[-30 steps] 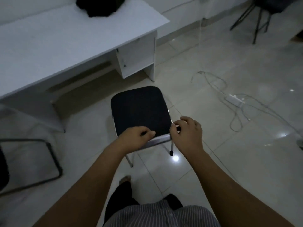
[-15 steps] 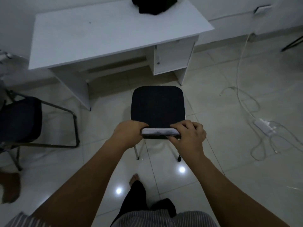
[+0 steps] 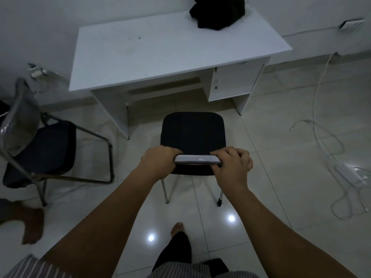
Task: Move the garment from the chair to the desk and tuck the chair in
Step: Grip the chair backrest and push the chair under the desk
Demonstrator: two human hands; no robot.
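Observation:
A black-seated chair [image 3: 192,131] with metal legs stands on the tiled floor just in front of the white desk [image 3: 160,51], its seat facing the knee gap. Both hands grip the top of its backrest: my left hand [image 3: 159,160] on the left end, my right hand [image 3: 232,164] on the right end. The dark garment [image 3: 217,13] lies bunched on the desk's far right corner, partly cut off by the frame's top edge.
A second black chair [image 3: 40,151] with a metal frame stands at the left. White cables and a power strip [image 3: 349,173] lie on the floor at the right. The desk has a cabinet [image 3: 232,81] on its right side. My foot [image 3: 176,227] is behind the chair.
The chair has been turned and brought square to the desk opening, closer to it. Both hands stay on the backrest, and my view has swung left to face the desk.

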